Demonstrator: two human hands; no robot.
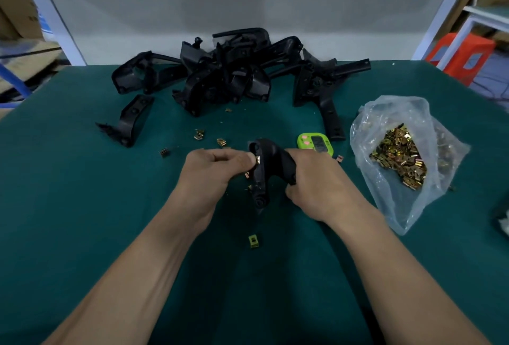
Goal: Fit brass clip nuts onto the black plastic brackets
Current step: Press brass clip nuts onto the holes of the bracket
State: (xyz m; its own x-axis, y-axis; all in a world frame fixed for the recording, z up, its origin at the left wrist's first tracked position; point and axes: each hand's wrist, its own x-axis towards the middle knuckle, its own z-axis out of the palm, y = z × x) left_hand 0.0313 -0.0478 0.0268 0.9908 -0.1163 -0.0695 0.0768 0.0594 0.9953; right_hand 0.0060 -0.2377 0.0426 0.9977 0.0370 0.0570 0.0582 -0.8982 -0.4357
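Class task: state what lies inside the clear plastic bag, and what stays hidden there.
Inside the clear plastic bag lies a heap of brass clip nuts. Anything beneath the heap is covered, and crumpled film blurs the bag's far side.

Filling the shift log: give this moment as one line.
left hand pinches clip nut against bracket | right hand grips bracket | bag of nuts at right

Head-worn wide view, facing forward and down (close) over green table
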